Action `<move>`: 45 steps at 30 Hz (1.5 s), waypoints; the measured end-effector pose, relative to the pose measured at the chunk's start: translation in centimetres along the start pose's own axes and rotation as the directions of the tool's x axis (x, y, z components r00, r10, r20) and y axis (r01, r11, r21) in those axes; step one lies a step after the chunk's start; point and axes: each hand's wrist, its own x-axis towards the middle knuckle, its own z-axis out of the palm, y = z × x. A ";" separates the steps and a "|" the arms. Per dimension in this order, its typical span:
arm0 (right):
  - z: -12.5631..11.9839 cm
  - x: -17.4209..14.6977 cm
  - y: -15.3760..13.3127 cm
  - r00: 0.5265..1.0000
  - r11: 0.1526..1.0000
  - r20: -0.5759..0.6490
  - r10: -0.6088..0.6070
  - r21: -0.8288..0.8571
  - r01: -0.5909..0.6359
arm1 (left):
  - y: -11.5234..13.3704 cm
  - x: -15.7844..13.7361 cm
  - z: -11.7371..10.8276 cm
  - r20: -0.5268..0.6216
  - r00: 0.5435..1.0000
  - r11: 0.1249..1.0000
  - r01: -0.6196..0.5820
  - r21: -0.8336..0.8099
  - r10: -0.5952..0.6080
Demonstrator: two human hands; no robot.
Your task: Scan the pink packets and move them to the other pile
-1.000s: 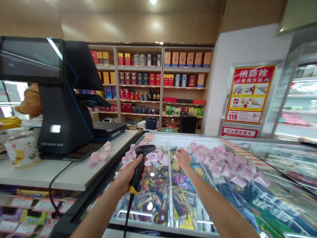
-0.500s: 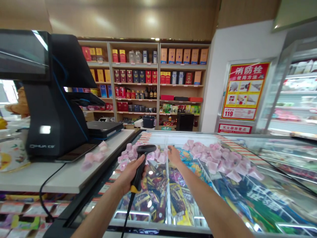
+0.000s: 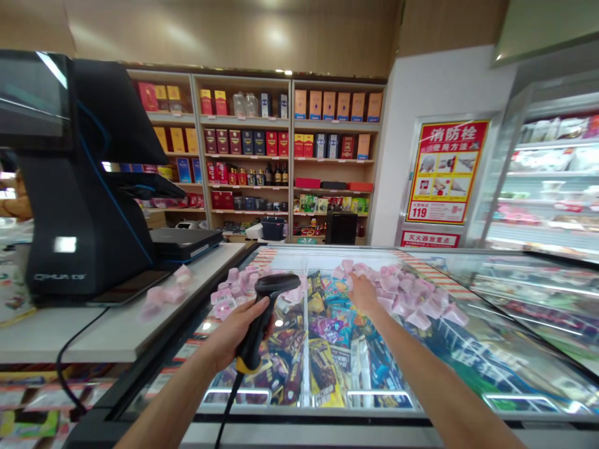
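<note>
Freezer lid (image 3: 468, 349) glass bare at 4 o'clock of right hand (image 3: 362, 293); counter (image 3: 121, 324) edge ran along lid at 9 o'clock. Versus half second back: right hand had shifted from centre divider rightward into pink packet pile (image 3: 412, 296). Left hand (image 3: 234, 330) grip wrapped tight on scanner (image 3: 264, 312) handle, head aimed 1 o'clock. Right arm straight, fingers on packets; grip state couldn't tell.

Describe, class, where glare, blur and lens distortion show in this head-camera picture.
Head view: ceiling lights glare on the freezer's glass lid; the pink packets on the counter are blurred; the left hand gripping the barcode scanner looks sharp; the fridge frame leans at the right edge.
</note>
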 end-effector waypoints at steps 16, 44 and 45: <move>0.2 -0.6 -1.0 0.840 -0.478 0.449 0.305 0.835 -0.273 | 0.3 -1.3 2.5 0.095 0.995 0.998 -0.021 0.064 0.015; 4.1 -3.5 -9.9 0.996 0.718 -0.041 -0.084 0.690 0.089 | 1.1 -2.4 -2.7 -0.182 0.983 1.000 -0.010 -0.002 0.010; 4.3 -3.6 -10.5 0.994 0.731 -0.051 -0.095 0.675 0.104 | 1.2 -2.7 -3.2 -0.209 0.978 1.000 -0.004 0.005 0.005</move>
